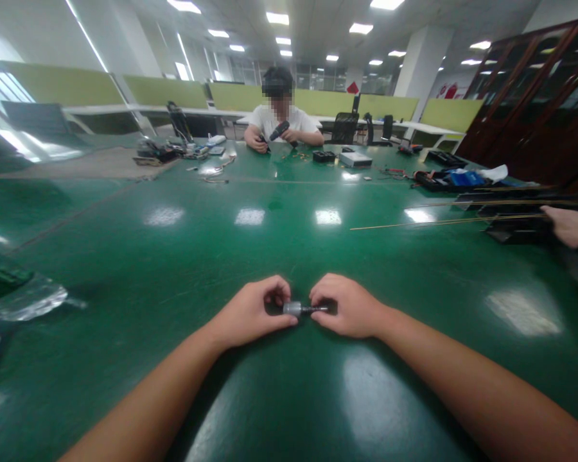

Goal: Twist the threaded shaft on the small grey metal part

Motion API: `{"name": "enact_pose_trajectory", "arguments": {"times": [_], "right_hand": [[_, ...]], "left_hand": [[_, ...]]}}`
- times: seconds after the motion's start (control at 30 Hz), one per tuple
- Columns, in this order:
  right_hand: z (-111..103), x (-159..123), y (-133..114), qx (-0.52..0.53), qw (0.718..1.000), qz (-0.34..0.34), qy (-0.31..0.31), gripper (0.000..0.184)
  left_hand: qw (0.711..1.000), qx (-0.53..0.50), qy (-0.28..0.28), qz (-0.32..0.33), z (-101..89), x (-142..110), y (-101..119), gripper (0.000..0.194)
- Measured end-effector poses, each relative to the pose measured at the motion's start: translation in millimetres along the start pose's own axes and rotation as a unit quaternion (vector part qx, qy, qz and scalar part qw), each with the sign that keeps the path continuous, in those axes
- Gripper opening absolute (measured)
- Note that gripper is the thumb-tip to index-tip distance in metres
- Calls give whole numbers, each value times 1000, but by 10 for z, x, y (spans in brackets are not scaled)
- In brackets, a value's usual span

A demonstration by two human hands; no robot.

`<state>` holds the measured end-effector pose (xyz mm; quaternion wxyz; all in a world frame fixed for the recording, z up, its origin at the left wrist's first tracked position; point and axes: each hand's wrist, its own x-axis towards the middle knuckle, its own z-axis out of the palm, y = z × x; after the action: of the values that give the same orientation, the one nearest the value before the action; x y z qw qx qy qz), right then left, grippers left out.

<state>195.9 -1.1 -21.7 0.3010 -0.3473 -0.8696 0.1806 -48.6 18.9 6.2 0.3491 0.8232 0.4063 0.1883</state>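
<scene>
Close in front of me, a small silver cylinder [292, 308] with a thin dark shaft [310, 309] lies sideways between my hands. My left hand [257, 310] is closed around the cylinder end, thumb below and fingers curled above. The thumb and fingers of my right hand [349, 307] pinch the shaft from the other side. Cylinder and shaft are in one line, pointing left to right. Whether they are one piece or two parts, I cannot tell. Both hands are just over the green tabletop [270, 256].
Across the table a person [282, 122] holds a dark tool. Another person's hand [571, 226] at the right touches black trays [515, 228] with long thin rods [414, 224]. A clear plastic bottle [26, 295] lies at the left. Electronic parts [158, 151] sit far left.
</scene>
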Motion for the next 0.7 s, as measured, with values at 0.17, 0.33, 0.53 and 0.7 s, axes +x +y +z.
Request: {"name": "enact_pose_trajectory", "arguments": {"times": [0.17,0.33,0.53,0.7], "right_hand": [[-7,-1,-4,-2,1000,5,-2,10],[-10,-5,5,-7,1000,5,-2,9],[-26,-4,1,-10,1000,3,-4,9],[-28,-3,1,-9,1000,2,-4,8]], "left_hand": [[1000,-1,-4,-1,0,1,-7,27],[1000,2,-3,3,2,-1,-17,27],[1000,2,-14,4,8,1,-42,23],[1000,8,-6,6,3,1,-36,24]]}}
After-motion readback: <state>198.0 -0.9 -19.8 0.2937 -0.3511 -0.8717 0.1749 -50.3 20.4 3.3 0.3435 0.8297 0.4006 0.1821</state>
